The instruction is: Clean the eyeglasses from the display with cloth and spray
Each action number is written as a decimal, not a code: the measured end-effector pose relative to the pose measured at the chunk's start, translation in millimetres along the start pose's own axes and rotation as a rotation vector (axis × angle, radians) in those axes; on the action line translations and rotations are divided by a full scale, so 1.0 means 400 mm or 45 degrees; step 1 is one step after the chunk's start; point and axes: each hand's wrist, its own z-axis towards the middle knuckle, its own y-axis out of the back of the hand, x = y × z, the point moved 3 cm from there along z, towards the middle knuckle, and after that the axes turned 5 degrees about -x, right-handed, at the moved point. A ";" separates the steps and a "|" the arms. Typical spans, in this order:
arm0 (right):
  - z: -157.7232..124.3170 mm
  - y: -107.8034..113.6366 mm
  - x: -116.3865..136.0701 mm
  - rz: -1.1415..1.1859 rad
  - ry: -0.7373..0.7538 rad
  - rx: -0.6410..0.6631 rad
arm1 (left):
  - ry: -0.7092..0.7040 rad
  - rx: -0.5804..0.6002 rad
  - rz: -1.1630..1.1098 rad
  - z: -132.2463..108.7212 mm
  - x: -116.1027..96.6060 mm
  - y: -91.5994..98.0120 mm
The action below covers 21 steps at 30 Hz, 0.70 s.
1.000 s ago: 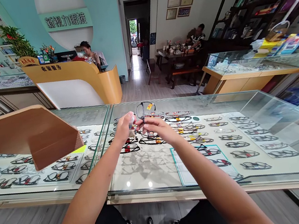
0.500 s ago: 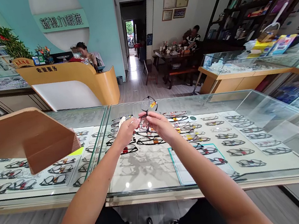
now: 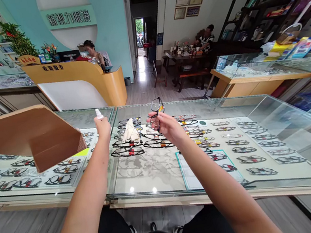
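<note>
My right hand (image 3: 168, 127) is closed on a pair of black-framed glasses (image 3: 155, 114) with a small yellow tag, held upright above the glass counter (image 3: 159, 172). Off to the left, my left hand (image 3: 102, 128) is wrapped round a small white spray bottle (image 3: 98, 113), whose nozzle sticks up above my fingers. Between the two hands a crumpled beige cloth (image 3: 130, 131) lies on the counter top. Under the glass are rows of spectacle frames.
A slanted wooden stand (image 3: 26, 135) sits on the counter at the left. Beyond are a yellow reception desk (image 3: 77, 80) with a seated person, another person at a dark table (image 3: 184, 57), a further glass case (image 3: 270, 66) and dark shelving at the right.
My left hand has left the glasses and moved left and up with the spray bottle. The cloth now lies on the counter. My right hand keeps the glasses, raised slightly.
</note>
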 end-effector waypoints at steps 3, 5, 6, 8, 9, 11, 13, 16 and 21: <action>0.003 0.005 -0.001 -0.059 0.015 -0.001 | 0.135 -0.089 0.075 0.018 0.047 0.012; 0.004 0.006 0.001 -0.082 0.026 -0.001 | 0.178 -0.112 0.112 0.024 0.064 0.018; 0.004 0.006 0.002 -0.085 0.030 0.000 | 0.193 -0.120 0.130 0.027 0.068 0.020; 0.004 0.003 0.006 -0.087 0.034 -0.001 | 0.208 -0.133 0.159 0.029 0.071 0.024; 0.004 0.002 0.008 -0.089 0.036 -0.004 | 0.209 -0.140 0.170 0.029 0.069 0.025; 0.003 -0.001 0.012 -0.090 0.038 -0.005 | 0.197 -0.173 0.191 0.021 0.056 0.027; 0.001 -0.003 0.015 -0.077 0.038 -0.004 | 0.169 -0.244 0.211 0.004 0.033 0.031; -0.002 -0.005 0.020 -0.033 0.037 0.001 | 0.046 -0.370 0.225 -0.036 -0.022 0.041; -0.002 -0.004 0.026 -0.045 0.051 -0.016 | -0.556 -0.167 0.292 -0.131 -0.128 0.026</action>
